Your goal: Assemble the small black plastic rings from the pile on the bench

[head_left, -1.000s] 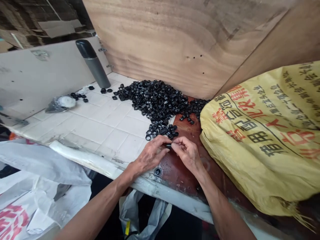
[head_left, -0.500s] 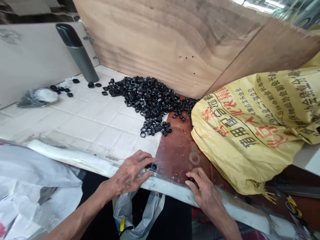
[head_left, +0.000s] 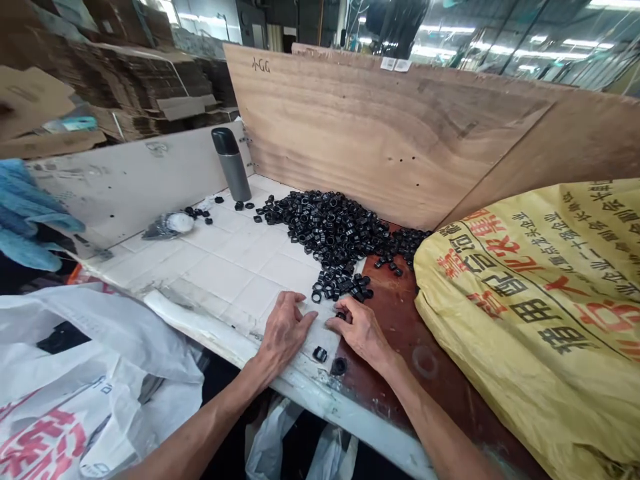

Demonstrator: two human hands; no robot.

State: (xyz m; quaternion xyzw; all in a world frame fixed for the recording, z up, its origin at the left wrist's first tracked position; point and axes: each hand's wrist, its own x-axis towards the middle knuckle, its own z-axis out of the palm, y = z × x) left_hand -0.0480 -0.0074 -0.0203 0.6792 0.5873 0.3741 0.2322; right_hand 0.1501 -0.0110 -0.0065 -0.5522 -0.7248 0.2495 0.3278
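A heap of small black plastic rings [head_left: 333, 227] lies on the bench against the wooden board, and a few spill toward me. Just short of this spill, my right hand [head_left: 365, 333] pinches one black ring [head_left: 341, 315] between thumb and fingers. Facing it on the left is my left hand [head_left: 286, 328], its thumb and fingers apart with nothing visible between them. Nearer the bench edge, below the gap between my hands, lie two loose black pieces, a squarish one [head_left: 320, 354] and a round one [head_left: 339, 366].
On the right a large yellow woven sack [head_left: 505, 293] covers part of the bench. A grey flask [head_left: 233, 167] stands in the far left corner, with a small plastic bag [head_left: 167, 225] before it. White bags [head_left: 125, 360] hang at the front left. Wooden boards [head_left: 380, 127] close off the back.
The view has tilted up. Both hands have moved forward toward the heap, and my right hand has come closer to my left. My left hand has left the black pieces near the edge.
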